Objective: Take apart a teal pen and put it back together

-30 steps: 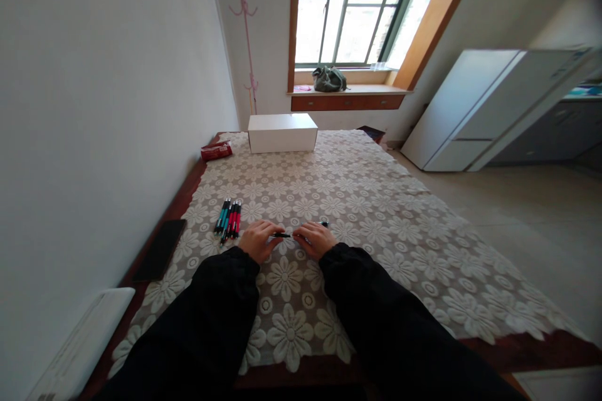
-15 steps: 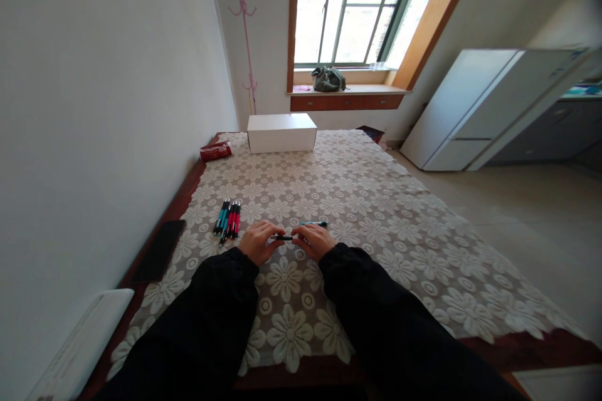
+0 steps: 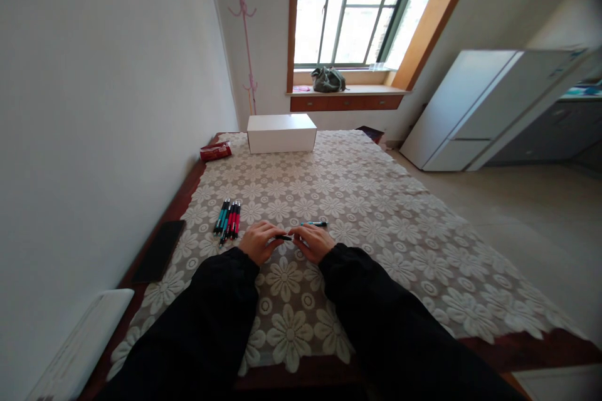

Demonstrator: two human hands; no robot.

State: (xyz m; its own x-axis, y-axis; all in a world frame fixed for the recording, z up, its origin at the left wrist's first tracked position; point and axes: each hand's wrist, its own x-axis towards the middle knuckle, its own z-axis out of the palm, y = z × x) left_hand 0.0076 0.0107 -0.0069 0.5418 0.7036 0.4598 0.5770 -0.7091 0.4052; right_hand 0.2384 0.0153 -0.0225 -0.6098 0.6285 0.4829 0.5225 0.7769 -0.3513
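My left hand [image 3: 258, 242] is closed on one end of a small black pen part [image 3: 283, 237], held level just above the lace tablecloth [image 3: 286, 332]. My right hand [image 3: 312, 241] pinches at its other end, with the fingertips of both hands close together. The fingers cover much of it, so its full shape is hidden. Just beyond my right hand lies a teal and black pen [image 3: 320, 223], partly behind the fingers. To the left of my left hand several teal and red pens [image 3: 228, 219] with black grips lie side by side.
A white box [image 3: 282, 136] stands at the table's far end, beside a red packet [image 3: 216, 151]. Along the left edge lie a dark phone-like slab [image 3: 160, 250] and a white flat object [image 3: 84, 344] by the wall. A fridge [image 3: 461, 109] stands beyond the table on the right.
My hands have drawn slightly closer together around the black pen part, and less of it shows between the fingertips. The other pens have not moved.
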